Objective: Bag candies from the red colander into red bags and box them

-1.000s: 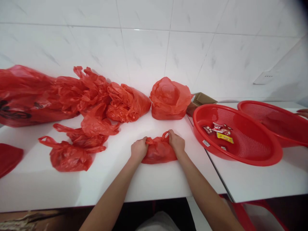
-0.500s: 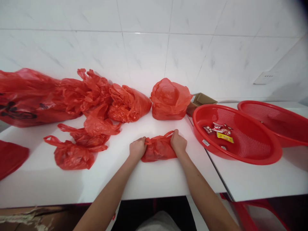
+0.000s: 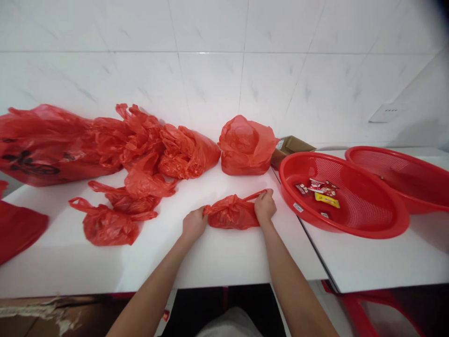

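A small filled red plastic bag [image 3: 233, 214] rests on the white table in front of me, its top drawn together in the middle. My left hand [image 3: 194, 224] is closed round one handle at the bag's left end. On the other side, my right hand [image 3: 265, 207] grips the second handle, which stretches taut from the gathered middle. What the bag contains is only a dark shape through the thin plastic. Two more small red bags, a front one [image 3: 110, 225] and one behind it [image 3: 131, 200], lie to the left with their handles sticking out.
Large red bags [image 3: 63, 145] line the tiled wall at left, and an open-topped red bag [image 3: 247, 147] stands at the back. A red basket [image 3: 372, 206] with several wrapped snacks [image 3: 326, 200] is at right, beside a second basket [image 3: 403, 175] and a cardboard box [image 3: 296, 144].
My hands have moved apart, pulling the handles outward to left and right. The bag's top has tightened into a bunch in the middle.
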Motion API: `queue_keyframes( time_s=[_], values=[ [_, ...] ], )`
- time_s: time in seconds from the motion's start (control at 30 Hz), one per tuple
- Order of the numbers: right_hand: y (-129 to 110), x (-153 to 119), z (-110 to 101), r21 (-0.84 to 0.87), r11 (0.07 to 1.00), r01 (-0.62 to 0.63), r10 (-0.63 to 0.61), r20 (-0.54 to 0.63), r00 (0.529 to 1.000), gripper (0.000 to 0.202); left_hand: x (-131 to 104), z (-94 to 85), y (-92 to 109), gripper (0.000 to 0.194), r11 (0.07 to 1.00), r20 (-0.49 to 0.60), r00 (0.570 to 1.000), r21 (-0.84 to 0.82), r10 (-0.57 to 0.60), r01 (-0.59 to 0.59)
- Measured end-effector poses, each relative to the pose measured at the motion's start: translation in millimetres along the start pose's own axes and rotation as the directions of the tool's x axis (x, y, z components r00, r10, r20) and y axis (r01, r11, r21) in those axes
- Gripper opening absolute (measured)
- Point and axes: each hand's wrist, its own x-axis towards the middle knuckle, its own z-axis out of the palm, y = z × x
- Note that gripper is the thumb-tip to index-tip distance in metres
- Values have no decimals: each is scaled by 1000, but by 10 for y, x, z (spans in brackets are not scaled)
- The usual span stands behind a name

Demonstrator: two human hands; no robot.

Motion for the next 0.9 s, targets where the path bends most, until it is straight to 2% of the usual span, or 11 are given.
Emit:
queue_keyframes(
  time_s=[0.13,0.23,0.3,0.33,0.37,0.43,0.5,0.6,0.7,0.8,0.9],
  values=[
    [79,39,-42,163,987,16,-14,-9,1000,31,58,-85,-6,33,996,-96,995,-78,-39,32],
    [149,79,-41,294,955,35,-33,-11,999,28,73,-246,125,30,992,-270,962,-126,-33,-1],
    [190,107,-19,393,919,37,-36,-9,999,25,52,-315,322,36,989,-377,925,-112,52,-102],
    [209,121,-7,448,893,36,-39,-3,999,24,40,-321,442,36,980,-386,913,-85,135,-181],
    [227,135,2,507,861,35,-46,8,999,24,32,-305,564,34,954,-356,897,-46,262,-297],
    [261,164,5,622,783,29,-66,38,997,26,44,-230,775,27,880,-169,869,-14,466,-474],
    [291,196,-16,718,696,17,-85,59,995,29,95,-160,890,19,855,-17,856,-38,517,-518],
    [317,241,-58,812,583,-6,-86,69,994,29,176,-228,857,12,870,69,869,-116,489,-480],
    [319,266,-66,854,518,-43,-66,90,994,28,152,-583,660,17,858,137,860,-247,492,-451],
    [316,266,-44,864,498,-76,-47,114,992,27,-22,-1123,390,20,839,176,861,-385,477,-386],
    [318,252,-24,866,493,-89,-38,123,992,27,-293,-1688,55,17,846,238,904,-494,354,-201]
  ],
)
